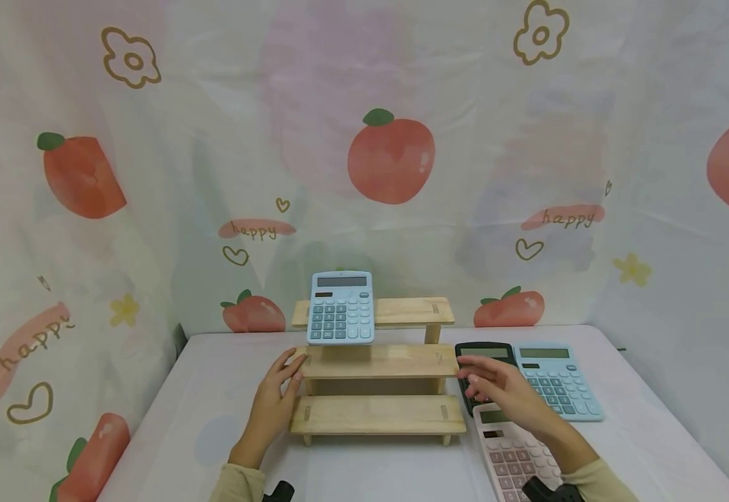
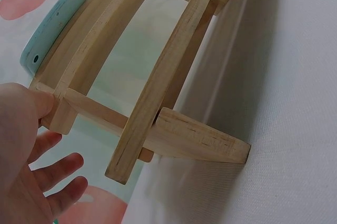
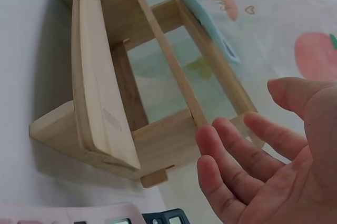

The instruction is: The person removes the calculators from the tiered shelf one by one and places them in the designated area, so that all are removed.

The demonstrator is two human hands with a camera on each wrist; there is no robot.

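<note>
A three-tier wooden shelf stand (image 1: 377, 415) stands on the white-covered table. On its top tier a light blue calculator (image 1: 341, 310) leans at the left, keys facing forward. My left hand (image 1: 272, 404) is at the left end of the middle tier, its fingertips right at the board's end. In the left wrist view its lower fingers (image 2: 59, 171) are spread apart and hold nothing. At the opposite end of that tier is my right hand (image 1: 508, 390), palm toward the stand. Its fingers (image 3: 237, 166) are extended, with fingertips close to the board's end and nothing in the grasp.
Right of the stand lie a black calculator (image 1: 483, 353), a second light blue calculator (image 1: 559, 380) and a pale pink calculator (image 1: 508, 457), partly under my right hand and forearm. A cloth backdrop (image 1: 452, 90) printed with fruit and flowers surrounds the table (image 1: 364, 474).
</note>
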